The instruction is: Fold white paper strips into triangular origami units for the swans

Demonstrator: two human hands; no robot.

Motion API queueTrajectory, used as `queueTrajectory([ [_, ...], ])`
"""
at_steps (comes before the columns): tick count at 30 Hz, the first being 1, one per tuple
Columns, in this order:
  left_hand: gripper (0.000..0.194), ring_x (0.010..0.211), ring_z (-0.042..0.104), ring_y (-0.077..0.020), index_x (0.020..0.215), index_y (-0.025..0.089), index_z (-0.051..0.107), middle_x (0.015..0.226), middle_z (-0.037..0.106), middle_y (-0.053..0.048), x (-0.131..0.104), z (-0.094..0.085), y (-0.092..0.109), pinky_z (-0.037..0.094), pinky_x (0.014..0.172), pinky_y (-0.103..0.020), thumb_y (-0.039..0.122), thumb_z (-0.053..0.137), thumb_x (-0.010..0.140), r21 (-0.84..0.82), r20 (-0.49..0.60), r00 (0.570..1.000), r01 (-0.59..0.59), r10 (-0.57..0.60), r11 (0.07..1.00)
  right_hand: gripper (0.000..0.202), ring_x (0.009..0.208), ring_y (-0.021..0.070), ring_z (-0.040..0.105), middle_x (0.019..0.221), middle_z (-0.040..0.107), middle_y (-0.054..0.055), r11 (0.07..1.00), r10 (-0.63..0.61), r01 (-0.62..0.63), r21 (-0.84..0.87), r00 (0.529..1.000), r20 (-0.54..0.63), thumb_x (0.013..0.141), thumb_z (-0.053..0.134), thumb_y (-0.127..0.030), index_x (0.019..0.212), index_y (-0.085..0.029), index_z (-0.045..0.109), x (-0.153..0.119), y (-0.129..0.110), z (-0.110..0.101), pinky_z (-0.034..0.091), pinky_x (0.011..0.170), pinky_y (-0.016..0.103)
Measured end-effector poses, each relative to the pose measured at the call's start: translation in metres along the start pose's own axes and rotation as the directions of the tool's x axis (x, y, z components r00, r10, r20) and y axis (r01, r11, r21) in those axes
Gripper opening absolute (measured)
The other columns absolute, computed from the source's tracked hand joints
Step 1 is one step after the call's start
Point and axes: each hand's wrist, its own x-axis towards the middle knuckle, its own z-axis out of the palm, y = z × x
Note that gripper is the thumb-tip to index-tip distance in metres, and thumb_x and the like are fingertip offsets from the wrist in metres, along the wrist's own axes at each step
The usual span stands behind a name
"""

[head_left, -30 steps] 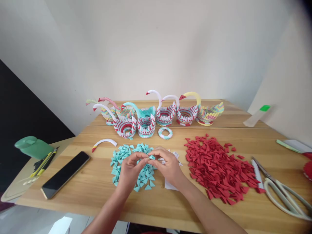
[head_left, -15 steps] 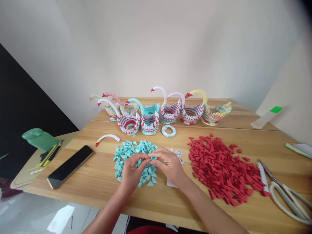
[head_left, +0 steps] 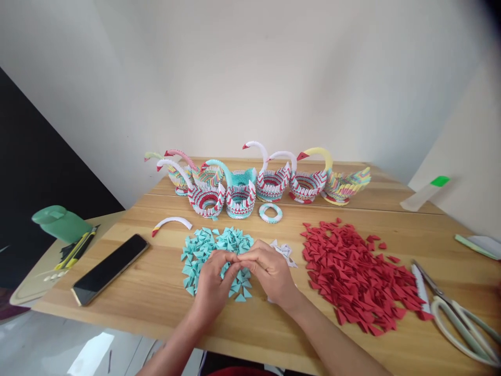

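Lying on the table at the left, the black phone has its long axis slanting from near left to far right. Beyond it, to the right, is the white curved piece; its red tip points to the left and toward the near side.

Next come the turquoise pieces, spread in front of and around the left hand. These small triangles point in many directions, with no common long axis. The left forearm rises toward the right, and the bent fingers point to the right. The right hand comes from the lower right, its fingers pointing left. In each hand, thumb and index finger are together at the tips, and both hands meet there. I cannot tell if a piece is between them, because the fingers hide it.

Beyond the right hand, the white pieces lie in a small group. Farther right, the red pieces make a wide heap, with the scissors beside it, blades pointing away and left.
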Motion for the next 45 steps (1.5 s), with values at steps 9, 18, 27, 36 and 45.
queueTrajectory([
  [9,0.021,0.073,0.066,-0.0178,0.079,0.020,0.071,0.075,0.073,-0.002,0.013,-0.043,-0.021,0.047,0.071,-0.026,0.029,0.057,0.092,0.154,0.103,0.994,-0.059,0.044,0.986,0.014,0.070,0.0148,0.064,0.076,0.069,0.002,0.994,0.005,0.004,-0.107,0.996,0.088,0.095,0.059,-0.022,0.096,-0.023,0.072,0.004,-0.002,-0.002,0.050,0.065,0.025],
  [18,0.026,0.092,0.068,-0.0237,0.093,0.020,0.074,0.099,0.076,-0.006,0.091,-0.062,-0.068,0.045,0.077,-0.029,0.030,0.051,0.093,0.607,0.351,0.916,-0.065,-0.194,0.792,0.012,0.079,0.0179,0.068,0.086,0.073,0.003,0.963,0.180,-0.198,-0.184,0.977,-0.111,0.092,0.060,-0.023,0.095,-0.023,0.072,0.008,0.016,-0.011,0.051,0.073,0.029],
  [27,0.029,0.090,0.068,-0.0239,0.094,0.022,0.075,0.092,0.077,-0.008,0.100,-0.051,-0.069,0.045,0.076,-0.027,0.027,0.046,0.094,0.653,0.388,0.881,-0.054,-0.272,0.756,0.018,0.087,0.0189,0.067,0.094,0.072,0.005,0.976,0.076,-0.078,-0.204,0.997,-0.020,0.093,0.057,-0.018,0.101,-0.025,0.073,0.004,0.018,-0.001,0.054,0.078,0.032],
  [36,0.030,0.088,0.069,-0.0260,0.109,0.023,0.070,0.091,0.075,-0.011,0.109,-0.044,-0.069,0.046,0.077,-0.031,0.022,0.044,0.095,0.764,0.430,0.848,-0.159,-0.310,0.625,0.024,0.094,0.0207,0.067,0.100,0.072,0.006,0.973,0.026,-0.011,-0.231,0.998,0.062,0.096,0.054,-0.019,0.109,-0.027,0.073,0.005,0.017,-0.003,0.055,0.083,0.037],
  [45,0.036,0.093,0.069,-0.0321,0.118,0.013,0.064,0.091,0.072,-0.021,0.122,-0.023,-0.079,0.047,0.080,-0.039,0.007,0.042,0.091,0.810,0.452,0.822,-0.216,-0.346,0.545,0.022,0.091,0.0197,0.067,0.099,0.073,0.007,0.968,0.010,0.014,-0.249,0.995,0.094,0.097,0.053,-0.019,0.106,-0.023,0.073,0.004,0.017,-0.003,0.056,0.081,0.035],
])
